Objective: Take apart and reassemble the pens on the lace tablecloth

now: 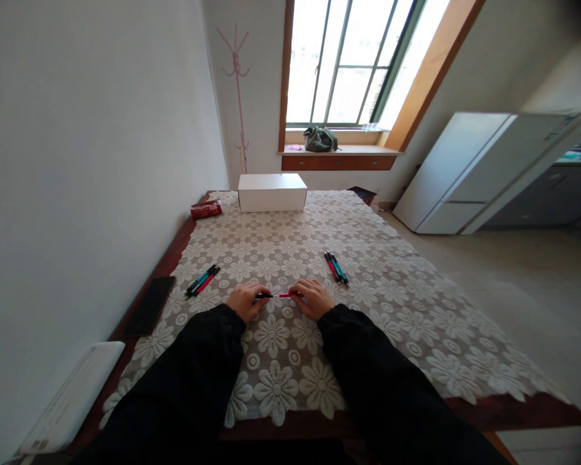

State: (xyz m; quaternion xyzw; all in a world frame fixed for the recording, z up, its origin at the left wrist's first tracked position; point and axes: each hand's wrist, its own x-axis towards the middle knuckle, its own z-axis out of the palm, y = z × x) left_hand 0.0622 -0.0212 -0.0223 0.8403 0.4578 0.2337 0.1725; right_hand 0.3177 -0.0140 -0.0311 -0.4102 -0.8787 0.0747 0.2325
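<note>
My left hand (246,301) is closed, pinching a slim black pen part (264,296) that points to the right. Facing it across a small gap is a short red pen part (285,295), pinched in the closed fingers of my right hand (312,298). Both hands rest low over the lace tablecloth (272,336), and the far ends of the two parts are hidden by fingers. Left of my left hand lies a group of black, teal and red pens (203,281). Beyond my right hand is a similar group of pens (336,268), lying side by side.
A white box (272,193) stands at the table's far end, with a red packet (206,209) to its left. Along the left edge lie a dark flat phone-like slab (150,306) and a long white object (75,394). The wall runs close on that side.
</note>
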